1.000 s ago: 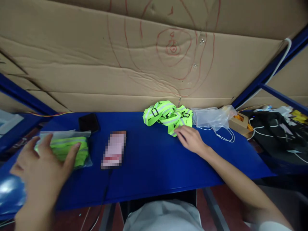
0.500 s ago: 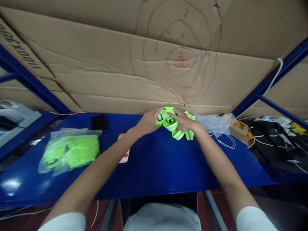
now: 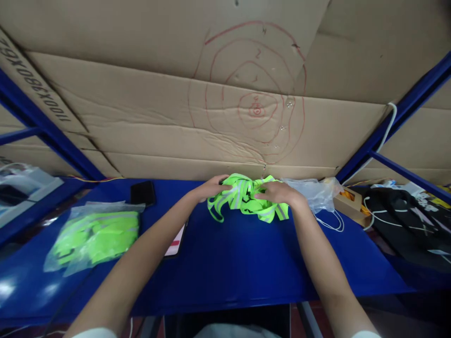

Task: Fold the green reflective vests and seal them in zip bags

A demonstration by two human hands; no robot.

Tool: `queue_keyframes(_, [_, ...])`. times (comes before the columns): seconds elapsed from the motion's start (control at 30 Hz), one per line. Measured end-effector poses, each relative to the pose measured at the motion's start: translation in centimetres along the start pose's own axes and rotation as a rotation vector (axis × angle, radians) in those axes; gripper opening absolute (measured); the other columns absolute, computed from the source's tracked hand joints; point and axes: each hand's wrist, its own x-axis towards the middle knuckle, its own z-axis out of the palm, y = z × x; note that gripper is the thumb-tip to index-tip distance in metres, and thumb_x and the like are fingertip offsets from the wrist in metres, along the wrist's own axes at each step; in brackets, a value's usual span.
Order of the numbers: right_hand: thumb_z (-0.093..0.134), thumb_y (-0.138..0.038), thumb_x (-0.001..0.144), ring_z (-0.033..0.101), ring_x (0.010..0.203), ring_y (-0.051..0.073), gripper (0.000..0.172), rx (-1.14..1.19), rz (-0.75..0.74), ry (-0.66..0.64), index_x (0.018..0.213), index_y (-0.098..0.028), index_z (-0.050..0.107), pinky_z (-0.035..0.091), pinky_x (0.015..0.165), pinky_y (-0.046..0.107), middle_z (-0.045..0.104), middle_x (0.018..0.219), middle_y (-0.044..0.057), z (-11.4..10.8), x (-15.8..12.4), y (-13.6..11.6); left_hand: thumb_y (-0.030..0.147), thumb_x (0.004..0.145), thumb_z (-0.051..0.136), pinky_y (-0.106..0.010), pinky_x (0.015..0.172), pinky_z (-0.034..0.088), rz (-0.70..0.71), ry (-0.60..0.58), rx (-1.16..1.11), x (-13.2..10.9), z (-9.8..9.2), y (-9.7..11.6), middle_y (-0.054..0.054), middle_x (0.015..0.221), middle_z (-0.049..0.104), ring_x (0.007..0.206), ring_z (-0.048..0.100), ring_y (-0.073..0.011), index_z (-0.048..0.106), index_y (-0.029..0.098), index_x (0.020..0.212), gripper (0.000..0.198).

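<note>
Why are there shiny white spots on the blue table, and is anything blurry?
Head view: white glare near the blue table's left front corner, probably lamplight bouncing off its glossy top; head view: slight softness overall, including the green straps' edges; head view: deep shadow beneath the table, hiding details.

From my end I see lime-green straps with pale stripes, tangled in a loose heap. They lie near the counter's back edge, one loop sprawling left.

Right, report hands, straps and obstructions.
Left hand, right hand on green straps. Straps bunched on blue table. Nothing visibly blocking; clear plastic beside right hand.
</note>
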Motion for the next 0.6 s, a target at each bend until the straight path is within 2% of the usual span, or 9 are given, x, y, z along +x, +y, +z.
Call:
queue_keyframes(0.07, [0.053,-0.082,0.088,0.062,0.133,0.036,0.092,0.075,-0.037,0.036,0.155,-0.019,0.049,0.050,0.104,0.038,0.061,0.148,0.018,0.4,0.1,-0.5,0.058,0.077,0.078,-0.041,0.090,0.061,-0.035,-0.006,-0.142,-1.4,0.5,0.6,-0.016,0.125,0.075,0.107,0.074,-0.0312,0.060,0.013,0.137,0.077])
queue_keyframes(0.13, [0.059,-0.081,0.085,0.061,0.133,0.035,0.101,0.143,-0.088,0.062,0.162,-0.020,0.036,0.050,0.105,0.037,0.058,0.151,0.017,0.7,0.2,-1.4,0.057,0.073,0.083,-0.039,0.085,0.062,-0.049,0.005,-0.271,-2.6,1.1,1.3,-0.015,0.118,0.077,0.099,0.076,-0.0292,0.060,0.015,0.138,0.081])
queue_keyframes(0.23, [0.073,-0.072,0.080,0.064,0.126,0.034,0.097,0.203,-0.186,0.086,0.157,-0.023,0.041,0.050,0.105,0.041,0.065,0.141,0.014,1.2,0.8,-2.9,0.050,0.069,0.090,-0.033,0.080,0.062,-0.048,0.041,-0.426,-3.9,1.6,2.9,-0.011,0.110,0.079,0.091,0.077,-0.0253,0.063,0.017,0.134,0.078])
queue_keyframes(0.33, [0.086,-0.057,0.074,0.049,0.142,0.033,0.094,0.287,-0.346,0.192,0.152,-0.024,0.044,0.039,0.119,0.044,0.053,0.152,0.013,1.3,1.2,-3.6,0.044,0.064,0.094,-0.031,0.073,0.062,-0.033,0.058,-0.527,-4.9,1.2,4.7,-0.010,0.103,0.080,0.081,0.076,-0.0236,0.067,0.016,0.128,0.075])
queue_keyframes(0.4, [0.088,-0.047,0.073,0.038,0.151,0.031,0.086,0.407,-0.475,0.320,0.146,-0.024,0.048,0.031,0.125,0.045,0.042,0.159,0.012,1.1,1.2,-3.4,0.043,0.060,0.096,-0.032,0.071,0.062,-0.006,0.077,-0.592,-5.7,0.7,5.6,-0.010,0.103,0.080,0.080,0.076,-0.0255,0.068,0.016,0.126,0.077])
queue_keyframes(0.43, [0.087,-0.043,0.074,0.037,0.151,0.030,0.078,0.475,-0.535,0.375,0.141,-0.024,0.051,0.031,0.125,0.045,0.042,0.157,0.011,0.8,1.1,-3.2,0.042,0.058,0.096,-0.033,0.071,0.062,0.015,0.094,-0.633,-6.1,0.4,5.9,-0.011,0.104,0.080,0.082,0.077,-0.0275,0.068,0.016,0.126,0.077])
queue_keyframes(0.53, [0.077,-0.028,0.080,0.051,0.137,0.025,0.050,0.624,-0.623,0.448,0.124,-0.023,0.056,0.040,0.116,0.042,0.056,0.140,0.008,-0.2,0.4,-2.2,0.037,0.056,0.098,-0.036,0.081,0.063,0.088,0.165,-0.729,-7.4,0.1,5.9,-0.012,0.111,0.079,0.095,0.077,-0.0326,0.070,0.017,0.124,0.076])
queue_keyframes(0.6, [0.065,-0.015,0.078,0.060,0.121,0.023,0.036,0.667,-0.595,0.549,0.112,-0.022,0.057,0.047,0.105,0.038,0.063,0.124,0.005,-0.8,0.0,-1.6,0.035,0.060,0.097,-0.036,0.086,0.062,0.099,0.172,-0.684,-8.2,0.5,5.4,-0.010,0.117,0.077,0.103,0.075,-0.0326,0.068,0.020,0.126,0.075])
